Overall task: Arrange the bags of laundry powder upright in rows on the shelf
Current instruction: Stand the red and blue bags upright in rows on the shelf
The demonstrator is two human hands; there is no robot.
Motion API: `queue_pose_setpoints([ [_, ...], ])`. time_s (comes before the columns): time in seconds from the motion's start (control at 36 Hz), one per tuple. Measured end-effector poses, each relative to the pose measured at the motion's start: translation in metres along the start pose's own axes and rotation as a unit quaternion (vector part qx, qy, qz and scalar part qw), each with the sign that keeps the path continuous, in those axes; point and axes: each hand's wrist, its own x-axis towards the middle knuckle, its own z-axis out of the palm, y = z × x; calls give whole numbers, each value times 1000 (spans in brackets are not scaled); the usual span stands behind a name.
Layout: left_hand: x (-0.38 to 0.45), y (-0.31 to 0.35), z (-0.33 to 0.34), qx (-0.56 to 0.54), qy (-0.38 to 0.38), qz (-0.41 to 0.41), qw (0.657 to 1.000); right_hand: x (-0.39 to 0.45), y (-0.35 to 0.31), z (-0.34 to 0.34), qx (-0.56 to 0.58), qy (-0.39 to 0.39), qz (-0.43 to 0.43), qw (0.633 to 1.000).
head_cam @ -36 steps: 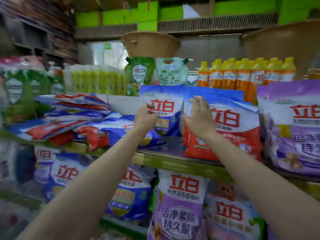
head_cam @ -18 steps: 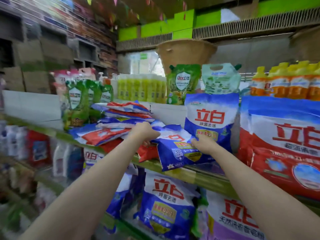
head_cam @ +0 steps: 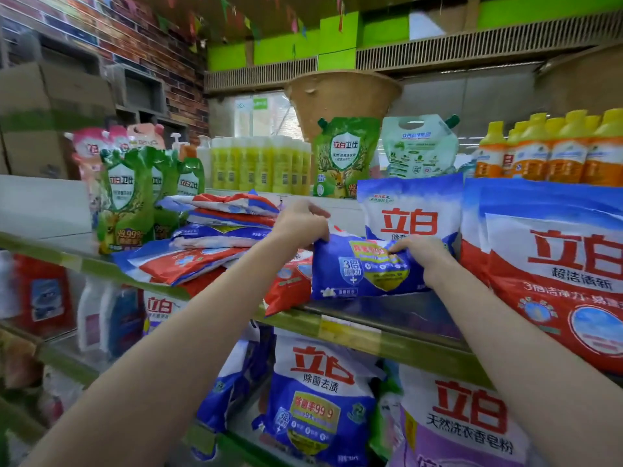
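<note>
Left hand (head_cam: 301, 221) and right hand (head_cam: 421, 256) grip a crinkled blue laundry powder bag (head_cam: 357, 269), tilted above the bare shelf (head_cam: 387, 318) edge.

A glossy blue plastic bag of laundry powder (head_cam: 357, 269) with a yellow-green label panel leaned tilted, its bottom edge on the green-edged metal shelf (head_cam: 340, 326), gripped at its top left by the left hand (head_cam: 300, 227) and on its right side by the right hand (head_cam: 423, 257). Just behind it an upright blue-and-white bag with red characters (head_cam: 409, 210) stood against the back. To its right stood a large upright red, white and blue bag (head_cam: 553, 264). To the left, a loose pile of red and blue bags (head_cam: 209, 237) lay flat, overlapping one another and overhanging the shelf's front edge.
</note>
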Motion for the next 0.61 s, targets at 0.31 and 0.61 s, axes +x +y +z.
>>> queue_pose_setpoints([
  [0.31,43,4,19,-199,119,124,965,-12,-24,-16,71,114,-289,948],
  [0.61,76,-25,102,-326,23,24,945,19,38,-34,-35,198,-271,941],
])
